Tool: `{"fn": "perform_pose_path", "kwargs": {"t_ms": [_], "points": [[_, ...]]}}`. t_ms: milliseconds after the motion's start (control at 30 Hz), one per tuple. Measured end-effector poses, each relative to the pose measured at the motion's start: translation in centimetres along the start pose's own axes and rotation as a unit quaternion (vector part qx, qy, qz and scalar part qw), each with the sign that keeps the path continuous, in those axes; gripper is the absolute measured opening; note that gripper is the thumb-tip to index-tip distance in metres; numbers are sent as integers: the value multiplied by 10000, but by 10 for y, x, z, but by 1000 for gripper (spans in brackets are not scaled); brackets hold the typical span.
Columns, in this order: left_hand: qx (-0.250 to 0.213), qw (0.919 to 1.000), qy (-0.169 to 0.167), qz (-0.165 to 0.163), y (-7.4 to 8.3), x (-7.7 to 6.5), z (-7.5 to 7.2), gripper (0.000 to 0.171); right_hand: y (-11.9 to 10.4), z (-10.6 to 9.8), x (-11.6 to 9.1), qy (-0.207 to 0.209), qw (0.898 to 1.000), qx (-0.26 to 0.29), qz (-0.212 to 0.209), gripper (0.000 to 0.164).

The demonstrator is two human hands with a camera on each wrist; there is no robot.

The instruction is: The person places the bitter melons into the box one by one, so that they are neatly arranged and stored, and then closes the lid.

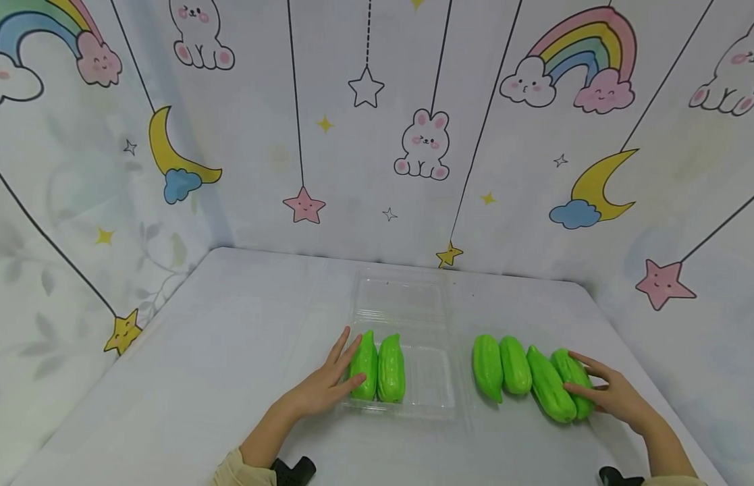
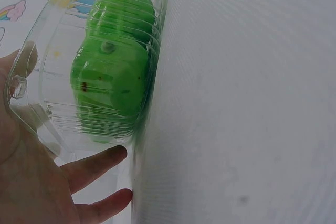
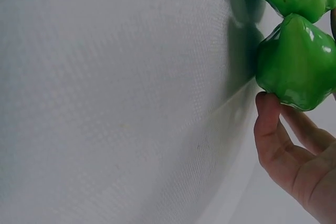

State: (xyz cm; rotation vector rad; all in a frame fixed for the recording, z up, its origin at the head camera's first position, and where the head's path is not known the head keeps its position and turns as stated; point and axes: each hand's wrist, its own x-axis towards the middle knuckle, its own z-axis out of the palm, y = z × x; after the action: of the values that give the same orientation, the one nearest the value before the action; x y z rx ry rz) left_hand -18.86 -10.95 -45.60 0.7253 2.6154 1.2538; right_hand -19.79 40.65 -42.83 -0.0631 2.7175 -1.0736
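Observation:
A clear plastic clamshell box [image 1: 428, 381] lies with its lid folded back. Two green bitter melons [image 1: 391, 370] stand side by side in its left half, also visible through the ridged wall in the left wrist view. My left hand [image 1: 320, 388] rests along the box's left edge, fingers spread and fairly straight, thumb over the rim. To the right of the box, several more bitter melons [image 1: 487, 364] lie in a row on the table. My right hand [image 1: 613, 395] grips the rightmost bitter melon [image 3: 296, 64], with the thumb on its left side and fingers around its far side.
The transparent lid [image 1: 401, 297] lies flat behind the box. A white cloth covers the table [image 1: 243, 324], whose back edge meets a patterned curtain [image 1: 249, 135] with rainbows, moons and stars. Black wrist straps [image 1: 294, 471] show at the bottom.

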Motion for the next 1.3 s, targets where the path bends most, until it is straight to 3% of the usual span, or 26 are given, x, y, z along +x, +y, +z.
{"fn": "perform_pose_path", "kwargs": {"t_ms": [300, 833, 1300], "points": [[-22, 10000, 10, 51, -1, 0, 0, 69, 2, 0, 1, 96, 9999, 75, 107, 75], [1, 10000, 26, 31, 1, 0, 0, 69, -4, -3, -2, 597, 9981, 47, -137, 72], [1, 10000, 3, -3, 1, 0, 0, 69, -21, -4, 0, 930, 9952, -132, -292, 78]]}}
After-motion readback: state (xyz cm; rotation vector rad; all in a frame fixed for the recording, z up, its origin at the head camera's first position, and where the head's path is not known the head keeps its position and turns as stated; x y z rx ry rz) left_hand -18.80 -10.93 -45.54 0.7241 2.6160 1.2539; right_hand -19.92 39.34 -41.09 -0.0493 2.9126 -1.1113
